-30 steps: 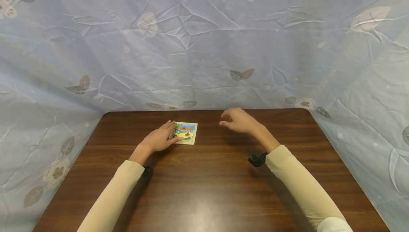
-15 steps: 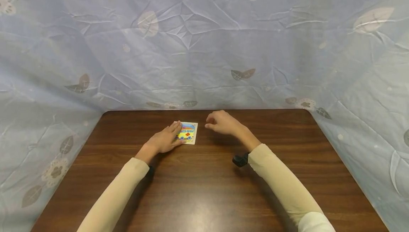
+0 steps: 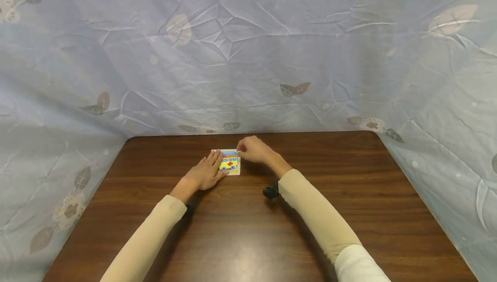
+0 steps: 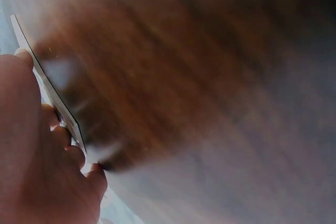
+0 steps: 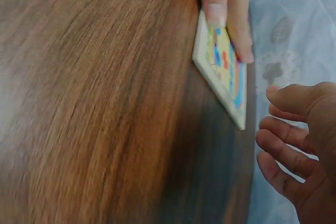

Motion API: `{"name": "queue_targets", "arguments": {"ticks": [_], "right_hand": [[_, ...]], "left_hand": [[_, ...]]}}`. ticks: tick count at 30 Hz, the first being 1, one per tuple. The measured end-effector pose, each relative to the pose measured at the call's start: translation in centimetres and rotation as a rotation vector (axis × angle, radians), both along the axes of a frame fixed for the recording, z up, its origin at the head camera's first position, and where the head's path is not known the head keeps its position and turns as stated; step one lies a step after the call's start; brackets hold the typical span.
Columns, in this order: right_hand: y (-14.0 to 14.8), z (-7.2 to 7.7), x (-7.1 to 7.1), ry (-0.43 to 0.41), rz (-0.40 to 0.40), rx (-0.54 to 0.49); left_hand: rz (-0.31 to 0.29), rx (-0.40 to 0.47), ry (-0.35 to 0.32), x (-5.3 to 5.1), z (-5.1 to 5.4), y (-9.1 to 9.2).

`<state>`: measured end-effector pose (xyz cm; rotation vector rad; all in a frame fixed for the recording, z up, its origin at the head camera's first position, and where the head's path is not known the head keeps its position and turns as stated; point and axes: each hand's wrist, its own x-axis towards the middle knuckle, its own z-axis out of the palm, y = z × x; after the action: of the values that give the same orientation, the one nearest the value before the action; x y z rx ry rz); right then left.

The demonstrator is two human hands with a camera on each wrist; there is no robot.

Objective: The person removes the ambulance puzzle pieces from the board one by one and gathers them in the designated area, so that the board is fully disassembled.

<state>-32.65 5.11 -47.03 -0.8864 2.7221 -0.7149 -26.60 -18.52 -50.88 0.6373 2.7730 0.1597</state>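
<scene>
We've got one square board (image 3: 230, 164) at the far side of the desk (image 3: 248, 217), slightly left of centre: thin, flat, pale edges, printed face with yellow vehicle, red cross, blue wheels. Left hand (image 3: 206, 173) lies over its left part, fingers straight, resting on it without a grip. Right hand (image 3: 254, 149) is by its far right corner, fingers loosely bent, holding nothing; from the right wrist we see a gap to the board. Desk is dark brown wood grain, rounded far corners, glare at the near side. Creased grey-blue cloth (image 3: 248, 66) with leaf and flower prints hangs far, left and right.
</scene>
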Motion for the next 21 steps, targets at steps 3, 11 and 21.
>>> {"name": "queue_targets", "arguments": {"ticks": [3,11,21], "right_hand": [[-0.5,-0.7,-0.3,-0.010,-0.022,0.030],[-1.0,-2.2,-0.8,-0.014,-0.052,0.060],[-1.1,-3.1,-1.2,0.027,-0.045,0.081]], "left_hand": [[0.009,-0.002,0.008,0.2,-0.2,0.1],[0.030,-0.004,0.007,0.7,-0.1,0.4],[0.034,-0.023,0.027,0.9,0.2,0.8]]}}
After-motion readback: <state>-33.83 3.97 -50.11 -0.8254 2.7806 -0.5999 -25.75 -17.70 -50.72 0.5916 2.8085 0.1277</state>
